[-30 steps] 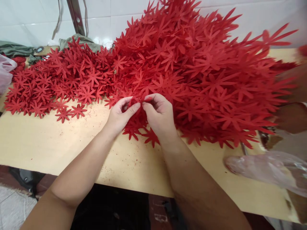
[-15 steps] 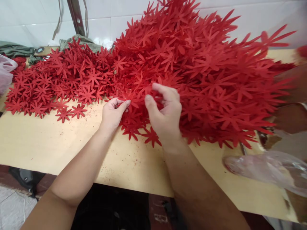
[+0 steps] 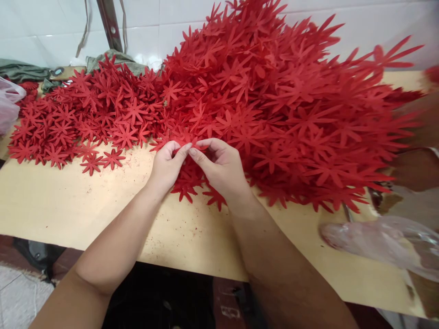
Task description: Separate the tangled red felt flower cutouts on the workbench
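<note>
Between my two hands is a red flower-shaped cutout [image 3: 187, 138] with narrow petals. My left hand [image 3: 168, 161] pinches its left side between thumb and fingers. From the right, my right hand [image 3: 221, 165] closes thumb and forefinger on it, the two thumb tips almost meeting. Just behind and under the hands rises a large heap of red flower cutouts [image 3: 291, 105], with longer petals towards the right. A lower pile of smaller red flower cutouts [image 3: 92, 105] spreads to the left.
The pale wooden table [image 3: 85, 210] carries the piles and some red crumbs. A clear plastic bag [image 3: 380, 242] lies at the right, near brown cardboard [image 3: 416, 169]. Green cloth [image 3: 116, 61] and a metal post [image 3: 110, 25] stand by the tiled wall. Another plastic bag [image 3: 10, 103] is at the far left.
My right hand has come left and down to meet my left hand, its thumb and forefinger closing on the red cutout. My left hand has shifted slightly right, still pinching.
</note>
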Motion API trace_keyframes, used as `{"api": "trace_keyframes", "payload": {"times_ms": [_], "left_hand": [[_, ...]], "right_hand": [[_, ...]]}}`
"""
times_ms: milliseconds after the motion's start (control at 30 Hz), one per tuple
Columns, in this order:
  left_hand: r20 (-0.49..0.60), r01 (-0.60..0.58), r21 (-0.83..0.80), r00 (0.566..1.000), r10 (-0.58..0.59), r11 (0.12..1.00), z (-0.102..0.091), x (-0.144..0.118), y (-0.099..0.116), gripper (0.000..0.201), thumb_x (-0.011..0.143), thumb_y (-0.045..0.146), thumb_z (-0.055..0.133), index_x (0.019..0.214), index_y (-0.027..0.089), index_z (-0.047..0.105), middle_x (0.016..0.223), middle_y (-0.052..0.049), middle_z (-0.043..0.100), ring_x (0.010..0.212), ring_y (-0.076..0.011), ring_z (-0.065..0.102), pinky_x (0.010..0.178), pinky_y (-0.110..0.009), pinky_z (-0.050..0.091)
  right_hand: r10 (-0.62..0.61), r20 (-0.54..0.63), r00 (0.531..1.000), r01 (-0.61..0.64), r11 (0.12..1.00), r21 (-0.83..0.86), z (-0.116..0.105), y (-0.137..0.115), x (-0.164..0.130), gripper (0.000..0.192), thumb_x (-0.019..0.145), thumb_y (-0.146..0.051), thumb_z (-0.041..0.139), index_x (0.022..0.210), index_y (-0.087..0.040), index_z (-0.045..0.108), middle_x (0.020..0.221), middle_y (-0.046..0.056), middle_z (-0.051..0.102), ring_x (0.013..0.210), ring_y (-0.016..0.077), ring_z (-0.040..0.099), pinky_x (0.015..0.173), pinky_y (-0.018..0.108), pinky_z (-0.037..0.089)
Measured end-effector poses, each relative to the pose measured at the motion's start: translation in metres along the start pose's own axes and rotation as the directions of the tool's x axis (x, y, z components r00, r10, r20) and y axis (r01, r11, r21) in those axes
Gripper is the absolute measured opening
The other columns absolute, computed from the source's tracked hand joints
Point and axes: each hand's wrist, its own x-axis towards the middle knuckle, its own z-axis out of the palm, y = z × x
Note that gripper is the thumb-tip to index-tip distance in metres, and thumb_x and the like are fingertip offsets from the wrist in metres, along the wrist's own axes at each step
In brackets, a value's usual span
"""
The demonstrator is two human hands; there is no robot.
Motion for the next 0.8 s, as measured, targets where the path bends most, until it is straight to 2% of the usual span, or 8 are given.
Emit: {"api": "trace_keyframes", "payload": {"times_ms": [100, 233, 333, 433, 533, 700, 800], "left_hand": [[0.037, 0.008, -0.01, 0.999, -0.007, 1.0, 0.001, 0.001, -0.001, 0.036, 0.078, 0.037, 0.065, 0.059, 0.018, 0.042, 0.054, 0.007, 0.042, 0.052, -0.005, 0.035, 0.053, -0.021, 0.031], [0.044, -0.002, -0.067, 0.999, 0.005, 0.998, 0.003, 0.0, -0.003, 0.037, 0.076, 0.042, 0.066, 0.061, 0.018, 0.043, 0.056, 0.007, 0.041, 0.054, -0.0045, 0.035, 0.054, -0.021, 0.032], [0.048, -0.016, -0.064, 0.999, 0.019, 0.998, 0.005, -0.002, -0.006, 0.038, 0.073, 0.045, 0.067, 0.062, 0.018, 0.043, 0.058, 0.007, 0.041, 0.056, -0.0046, 0.037, 0.055, -0.022, 0.031], [0.065, -0.022, 0.002, 0.998, 0.022, 1.0, 0.007, -0.004, -0.007, 0.041, 0.072, 0.046, 0.068, 0.06, 0.018, 0.041, 0.057, 0.008, 0.04, 0.056, -0.005, 0.036, 0.056, -0.023, 0.03], [0.078, -0.032, 0.05, 0.997, 0.028, 0.998, 0.009, -0.007, -0.007, 0.039, 0.073, 0.046, 0.066, 0.061, 0.018, 0.042, 0.058, 0.007, 0.041, 0.057, -0.0058, 0.036, 0.058, -0.024, 0.031], [0.101, -0.113, 0.065, 0.989, 0.106, 0.991, 0.012, -0.011, -0.01, 0.036, 0.076, 0.05, 0.062, 0.065, 0.019, 0.047, 0.064, 0.005, 0.049, 0.064, -0.008, 0.043, 0.066, -0.025, 0.037], [0.131, -0.105, 0.085, 0.987, 0.093, 0.991, 0.013, -0.01, -0.013, 0.031, 0.078, 0.047, 0.06, 0.069, 0.02, 0.051, 0.067, 0.004, 0.053, 0.066, -0.0092, 0.047, 0.068, -0.026, 0.038]], "right_hand": [[0.013, -0.009, 1.0, -0.013, 0.998, 0.066, 0.0, 0.001, 0.002, 0.03, 0.069, -0.044, 0.072, 0.082, -0.02, 0.06, 0.079, 0.0, 0.065, 0.072, 0.0123, 0.061, 0.07, 0.03, 0.054], [-0.068, 0.026, 0.997, 0.064, 0.99, 0.124, -0.003, -0.001, 0.002, 0.027, 0.069, -0.039, 0.072, 0.086, -0.022, 0.06, 0.085, 0.001, 0.066, 0.08, 0.0138, 0.063, 0.078, 0.033, 0.054], [-0.069, 0.014, 0.998, 0.067, 0.991, 0.12, -0.007, -0.004, 0.0, 0.019, 0.07, -0.034, 0.071, 0.08, -0.022, 0.061, 0.078, 0.002, 0.065, 0.072, 0.0143, 0.061, 0.072, 0.034, 0.053], [-0.021, -0.11, 0.994, 0.033, 0.994, 0.108, -0.012, -0.006, 0.001, 0.015, 0.063, -0.029, 0.074, 0.07, -0.022, 0.063, 0.069, 0.003, 0.062, 0.064, 0.0147, 0.057, 0.066, 0.035, 0.049], [0.005, -0.257, 0.966, 0.018, 0.996, 0.087, -0.015, -0.006, 0.003, 0.019, 0.054, -0.029, 0.079, 0.061, -0.024, 0.063, 0.064, 0.004, 0.061, 0.059, 0.0157, 0.053, 0.064, 0.039, 0.045], [0.013, -0.388, 0.921, 0.027, 0.995, 0.097, -0.012, -0.003, 0.007, 0.027, 0.041, -0.04, 0.084, 0.052, -0.028, 0.063, 0.06, 0.005, 0.057, 0.055, 0.0164, 0.047, 0.065, 0.045, 0.04], [0.064, -0.475, 0.878, 0.014, 0.987, 0.159, -0.003, -0.003, 0.01, 0.029, 0.032, -0.042, 0.084, 0.045, -0.029, 0.061, 0.055, 0.004, 0.051, 0.052, 0.0149, 0.042, 0.069, 0.049, 0.04]]}}
